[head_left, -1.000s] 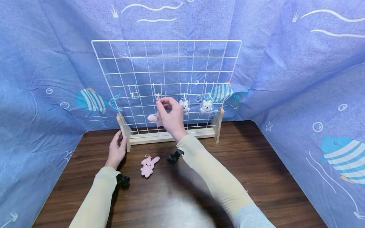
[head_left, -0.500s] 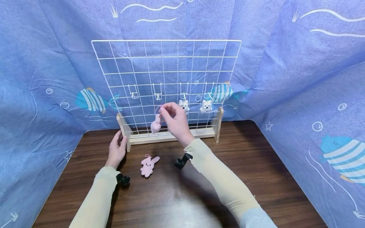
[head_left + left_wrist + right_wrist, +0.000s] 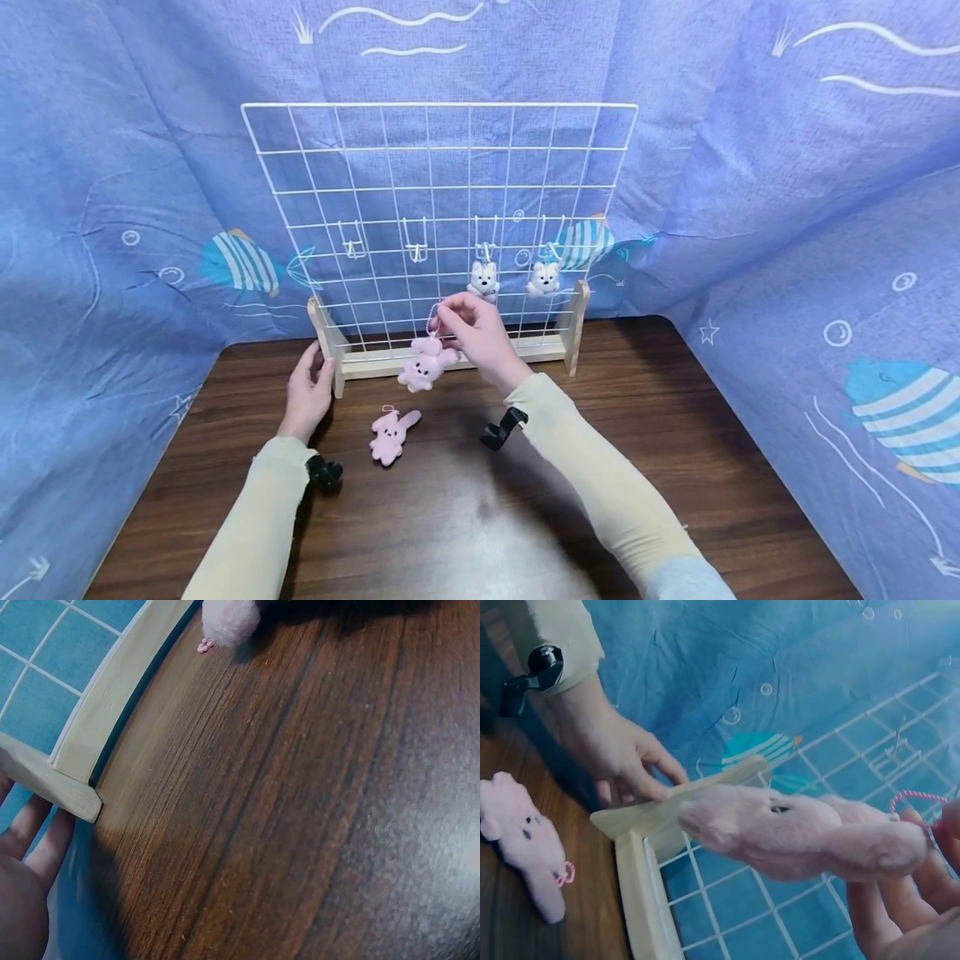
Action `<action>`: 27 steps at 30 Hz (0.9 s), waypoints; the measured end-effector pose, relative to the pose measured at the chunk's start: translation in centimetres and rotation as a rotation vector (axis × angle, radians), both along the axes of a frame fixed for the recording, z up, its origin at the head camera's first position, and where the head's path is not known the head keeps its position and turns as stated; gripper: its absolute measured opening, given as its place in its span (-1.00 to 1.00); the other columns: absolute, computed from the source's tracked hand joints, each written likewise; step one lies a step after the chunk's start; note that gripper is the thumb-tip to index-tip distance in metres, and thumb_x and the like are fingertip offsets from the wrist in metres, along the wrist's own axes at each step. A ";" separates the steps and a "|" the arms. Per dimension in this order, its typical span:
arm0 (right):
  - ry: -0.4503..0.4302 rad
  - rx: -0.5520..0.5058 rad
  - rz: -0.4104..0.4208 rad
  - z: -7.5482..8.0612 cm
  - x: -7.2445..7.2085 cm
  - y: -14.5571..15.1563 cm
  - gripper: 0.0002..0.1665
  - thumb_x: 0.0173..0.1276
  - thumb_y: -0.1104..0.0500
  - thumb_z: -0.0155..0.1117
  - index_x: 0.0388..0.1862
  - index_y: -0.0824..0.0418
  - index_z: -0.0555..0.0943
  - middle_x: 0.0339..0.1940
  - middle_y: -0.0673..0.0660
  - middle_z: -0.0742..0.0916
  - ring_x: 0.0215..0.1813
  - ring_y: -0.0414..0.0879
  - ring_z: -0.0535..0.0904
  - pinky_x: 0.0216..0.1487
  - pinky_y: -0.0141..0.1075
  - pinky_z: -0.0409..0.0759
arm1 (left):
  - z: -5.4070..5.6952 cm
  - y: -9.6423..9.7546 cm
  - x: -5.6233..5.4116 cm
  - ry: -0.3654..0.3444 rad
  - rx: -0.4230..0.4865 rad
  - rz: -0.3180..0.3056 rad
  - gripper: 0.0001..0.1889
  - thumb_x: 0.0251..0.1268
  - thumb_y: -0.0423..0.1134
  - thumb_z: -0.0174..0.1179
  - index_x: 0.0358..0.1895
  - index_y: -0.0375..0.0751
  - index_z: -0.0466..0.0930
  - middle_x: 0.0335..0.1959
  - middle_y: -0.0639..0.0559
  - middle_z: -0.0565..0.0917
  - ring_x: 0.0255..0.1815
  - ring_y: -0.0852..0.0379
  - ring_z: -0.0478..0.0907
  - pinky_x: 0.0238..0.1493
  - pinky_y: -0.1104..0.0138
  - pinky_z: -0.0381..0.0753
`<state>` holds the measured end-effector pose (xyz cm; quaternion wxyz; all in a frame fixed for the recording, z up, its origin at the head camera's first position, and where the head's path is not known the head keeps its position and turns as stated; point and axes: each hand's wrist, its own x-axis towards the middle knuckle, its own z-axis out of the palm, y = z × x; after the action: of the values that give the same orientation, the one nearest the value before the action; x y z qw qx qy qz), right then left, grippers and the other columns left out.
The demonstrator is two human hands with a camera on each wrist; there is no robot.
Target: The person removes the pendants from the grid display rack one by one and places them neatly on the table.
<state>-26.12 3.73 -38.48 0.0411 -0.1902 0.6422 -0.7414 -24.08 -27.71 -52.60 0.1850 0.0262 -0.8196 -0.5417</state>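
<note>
My right hand (image 3: 480, 337) pinches the twisted pink cord (image 3: 919, 795) of a pink bunny plush charm (image 3: 425, 367), which dangles in front of the rack's base. At the rack's left end, my left hand (image 3: 309, 392) holds the wooden foot (image 3: 682, 791), its fingers partly behind the wood. A second pink bunny charm (image 3: 387, 437) lies face up on the table, its loop toward the rack. On the white wire grid rack (image 3: 450, 187), two white bear charms (image 3: 483, 279) hang from the two right hooks. The two left hooks (image 3: 416, 252) carry nothing.
The rack stands on a light wooden base (image 3: 397, 364) near the back of the dark wood table (image 3: 660, 467). A blue fish-print cloth (image 3: 750, 208) hangs behind and on both sides. Both wrists wear small black cameras (image 3: 504, 427).
My right hand has drawn the bunny charm away from the second hook from the left, down, right and toward me. The bunny now faces forward. My left hand stays put.
</note>
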 end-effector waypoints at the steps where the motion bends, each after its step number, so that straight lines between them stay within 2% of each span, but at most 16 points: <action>1: -0.018 0.002 0.020 -0.3 -0.1 0.2 -0.82 0.61 0.27 0.22 -0.02 0.40 0.61 -0.29 0.08 0.76 -0.24 -0.13 0.72 -0.11 -0.20 0.78 | 0.0 0.0 0.0 -0.001 0.007 -0.002 -0.45 0.72 -0.26 -0.02 0.65 -0.23 0.21 0.38 -0.42 0.52 0.26 -0.23 0.53 -0.03 0.70 0.39; 8: -0.091 0.029 0.122 -2.5 -0.6 1.5 -0.85 0.63 0.28 0.17 -0.04 0.38 0.60 -0.33 0.08 0.76 -0.26 -0.10 0.73 -0.19 -0.29 0.74 | -0.1 0.0 0.0 -0.017 0.016 0.009 -0.45 0.71 -0.26 -0.01 0.65 -0.21 0.22 0.38 -0.39 0.53 0.27 -0.18 0.53 -0.02 0.72 0.39; 13: -0.140 0.060 0.166 -4.1 -0.8 2.3 -0.76 0.65 0.28 0.14 0.02 0.52 0.55 -0.37 0.07 0.73 -0.29 -0.08 0.71 -0.23 -0.29 0.71 | -0.2 0.0 -0.1 0.009 0.029 0.000 -0.45 0.71 -0.30 -0.02 0.65 -0.26 0.21 0.37 -0.43 0.53 0.26 -0.21 0.52 -0.04 0.74 0.37; 19: -0.115 0.192 0.181 -6.8 -0.9 3.0 -0.71 0.65 0.26 0.14 0.06 0.55 0.53 -0.39 0.04 0.74 -0.30 -0.13 0.72 -0.22 -0.34 0.69 | -0.1 0.0 -0.2 0.008 0.020 -0.001 -0.46 0.71 -0.29 -0.03 0.64 -0.26 0.22 0.38 -0.42 0.52 0.27 -0.22 0.52 -0.02 0.72 0.39; 23: -0.138 0.219 0.222 -8.7 -0.8 3.3 -0.79 0.65 0.30 0.12 0.00 0.48 0.57 -0.37 0.05 0.74 -0.28 -0.14 0.70 -0.15 -0.33 0.69 | -0.1 0.1 -0.1 -0.012 0.003 0.007 -0.46 0.72 -0.25 -0.03 0.64 -0.24 0.22 0.38 -0.40 0.52 0.28 -0.19 0.53 -0.01 0.69 0.41; 27: -0.146 0.256 0.275 -9.9 -0.9 3.4 -0.79 0.65 0.30 0.12 -0.03 0.48 0.60 -0.38 0.06 0.73 -0.29 -0.15 0.69 -0.15 -0.34 0.69 | 0.0 0.1 -0.1 -0.013 -0.003 0.007 -0.46 0.73 -0.24 -0.04 0.64 -0.22 0.22 0.38 -0.38 0.53 0.28 -0.18 0.53 -0.01 0.69 0.41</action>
<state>-27.02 7.10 -48.36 0.2121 -0.2149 0.6948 -0.6528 -24.19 -27.62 -52.62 0.1818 0.0325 -0.8214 -0.5396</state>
